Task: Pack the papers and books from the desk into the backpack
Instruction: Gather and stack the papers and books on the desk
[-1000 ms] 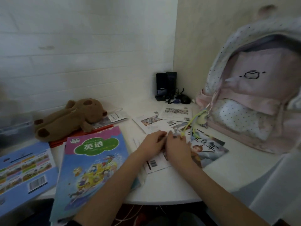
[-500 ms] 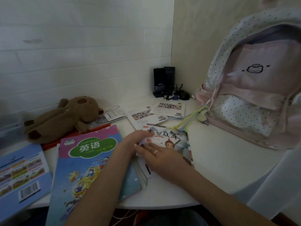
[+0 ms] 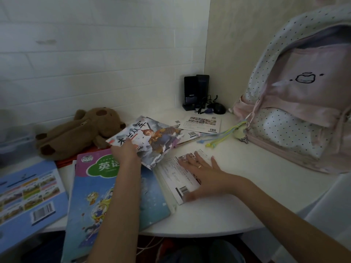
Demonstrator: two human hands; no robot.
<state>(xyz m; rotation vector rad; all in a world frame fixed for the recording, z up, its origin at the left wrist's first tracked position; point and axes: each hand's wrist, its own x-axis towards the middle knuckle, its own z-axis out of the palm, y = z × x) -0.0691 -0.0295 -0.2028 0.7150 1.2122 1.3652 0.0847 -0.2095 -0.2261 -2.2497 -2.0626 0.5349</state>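
My left hand [image 3: 126,152] grips a thin picture book [image 3: 150,138] with a warrior on its cover and holds it lifted and tilted above the desk. My right hand [image 3: 204,170] lies flat with fingers spread on a white booklet [image 3: 174,173] with a barcode. A large blue English textbook [image 3: 115,194] sits under my left forearm. Another blue book [image 3: 26,192] lies at the far left. More leaflets [image 3: 202,123] rest near the back. The pink and dotted backpack [image 3: 296,111] stands on the right with its top unzipped.
A brown plush toy [image 3: 76,133] lies on a red folder [image 3: 79,155] at the back left. Black speakers [image 3: 196,92] and a mouse [image 3: 218,110] with cables sit in the corner. Coloured cords with a charm [image 3: 228,134] hang from the backpack. The white desk [image 3: 247,196] has a curved front edge.
My left hand has picked up the picture book and swung it up and to the left. My right hand has let go of it and now lies on the white booklet underneath.
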